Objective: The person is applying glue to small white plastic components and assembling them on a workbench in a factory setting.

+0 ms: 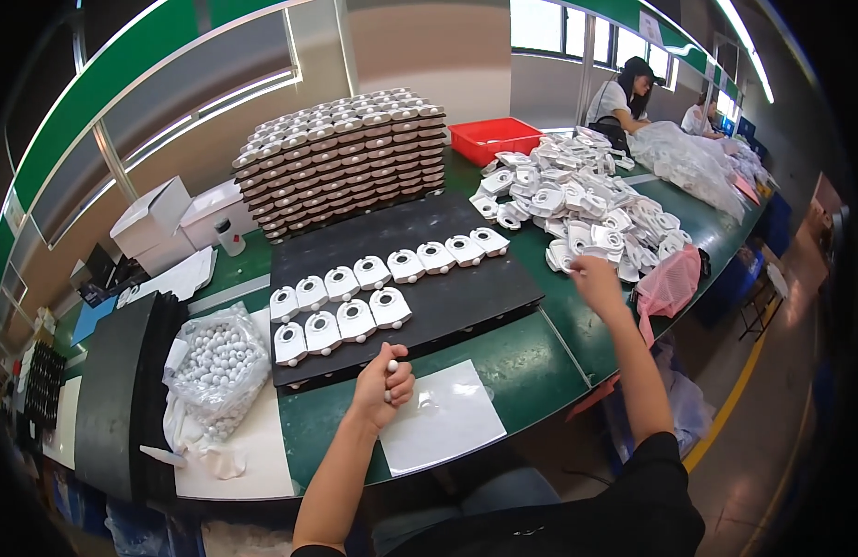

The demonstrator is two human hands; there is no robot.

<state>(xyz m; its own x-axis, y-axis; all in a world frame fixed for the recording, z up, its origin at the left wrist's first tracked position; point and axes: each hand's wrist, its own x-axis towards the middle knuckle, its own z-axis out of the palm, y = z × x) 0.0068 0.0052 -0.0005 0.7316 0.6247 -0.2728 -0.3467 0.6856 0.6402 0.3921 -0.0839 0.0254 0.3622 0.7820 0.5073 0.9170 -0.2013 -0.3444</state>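
Observation:
My left hand (384, 388) is closed around small white balls, one showing between thumb and forefinger and another lower by the curled fingers. It hovers just in front of a black board (373, 243). On that board lie two rows of white plastic parts (356, 319), each with a rounded top and a dark round hole; the near row is shorter. White balls sit along the parts' lower edges. Farther right, my right hand (596, 281) pinches at a similar white part on the near edge of a large loose pile (577, 200).
Stacked boards of white parts (345, 167) rise behind, beside a red bin (494, 139). A clear bag of white balls (220, 357) lies left, near black boards (122, 399). A white sheet (443, 418) and pink mesh bag (668, 283) lie nearby. Two people sit at far right.

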